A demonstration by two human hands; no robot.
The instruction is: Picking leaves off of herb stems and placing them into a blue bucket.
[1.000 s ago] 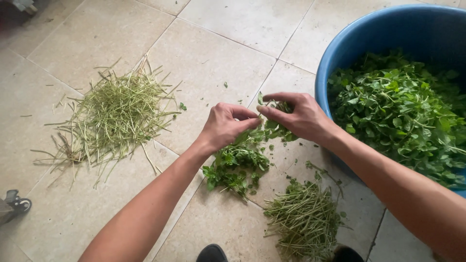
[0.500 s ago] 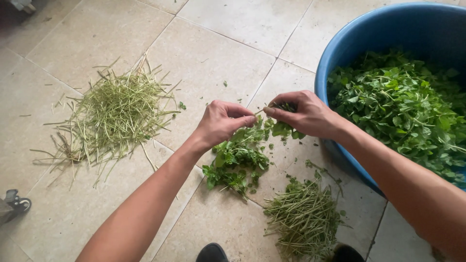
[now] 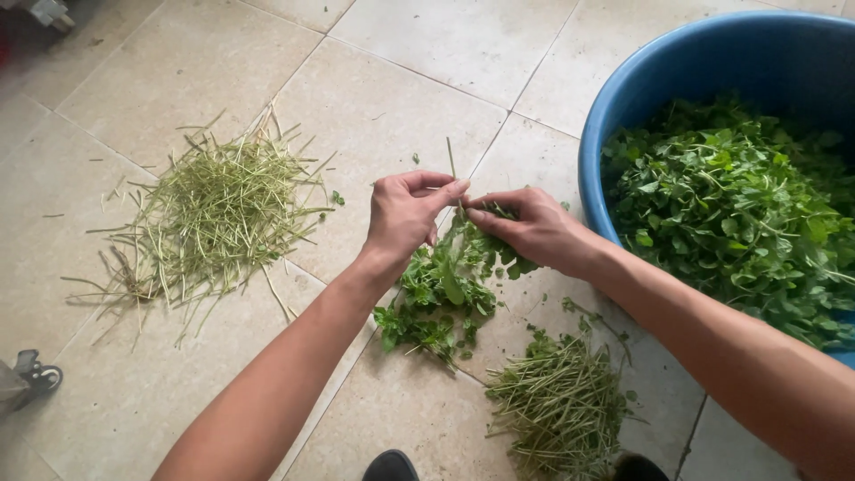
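The left hand (image 3: 405,214) and the right hand (image 3: 533,230) meet fingertip to fingertip over the tiled floor (image 3: 419,80); both are pinched on one thin green stem (image 3: 451,163), whose bare end sticks up just above the left hand's fingers (image 3: 450,189); the right hand also has leafy sprigs (image 3: 495,214) gathered under its fingers, so neither hand is free or flat. Directly beneath the two hands lies a loose heap of picked leaves (image 3: 436,298) on the floor, its top touching or nearly touching the underside of the hands; I cannot tell which. Below the right wrist, nearer the person, sits a small bundle of trimmed stalks (image 3: 559,405), just beside the leaf heap but apart from it. Well off to the left of the left hand spreads a bigger pile of bare stems (image 3: 214,214), pale green and scattered like straw. To the right of the right hand stands a large blue tub (image 3: 623,98), its rim close to the right wrist; it is filled with fresh greens (image 3: 739,209). Past the left forearm, at the frame's edge, a small caster wheel (image 3: 37,378) shows; near the bottom edge the dark tip of a shoe (image 3: 390,465) peeps in.
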